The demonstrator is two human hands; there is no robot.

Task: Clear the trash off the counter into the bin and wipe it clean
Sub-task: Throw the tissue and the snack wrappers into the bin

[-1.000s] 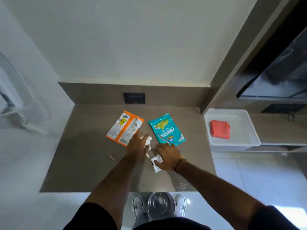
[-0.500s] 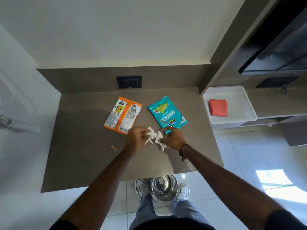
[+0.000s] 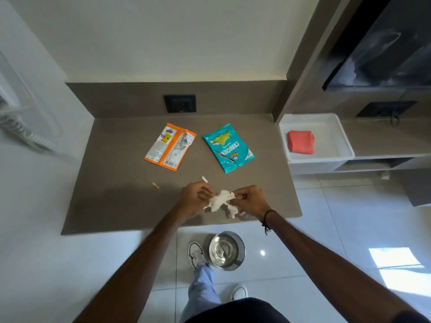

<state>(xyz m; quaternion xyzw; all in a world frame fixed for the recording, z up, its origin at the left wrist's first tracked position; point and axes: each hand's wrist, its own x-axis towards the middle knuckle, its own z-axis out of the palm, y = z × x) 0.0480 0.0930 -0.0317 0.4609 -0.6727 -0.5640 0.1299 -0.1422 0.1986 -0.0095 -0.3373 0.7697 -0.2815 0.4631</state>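
Observation:
My left hand point(image 3: 194, 198) and my right hand point(image 3: 250, 200) together pinch crumpled white paper scraps point(image 3: 221, 201) just above the front of the brown counter point(image 3: 112, 201). An orange snack wrapper point(image 3: 169, 146) and a teal snack wrapper point(image 3: 228, 148) lie flat further back on the counter. Two small scraps rest there too, one tan scrap point(image 3: 155, 185) at the left and one white scrap point(image 3: 204, 179) just beyond my left hand. A round steel bin point(image 3: 224, 250) stands open on the floor under the counter's front edge.
A white tray point(image 3: 326, 127) holding a folded red cloth point(image 3: 300, 141) sits on a lower shelf to the right. A black wall socket point(image 3: 179, 103) is set in the backsplash. My shoes point(image 3: 196, 254) stand on the glossy tiled floor beside the bin.
Both hands gathered the white paper scraps off the counter and drew them back toward the front edge, lifted together. A small white scrap stayed behind on the counter.

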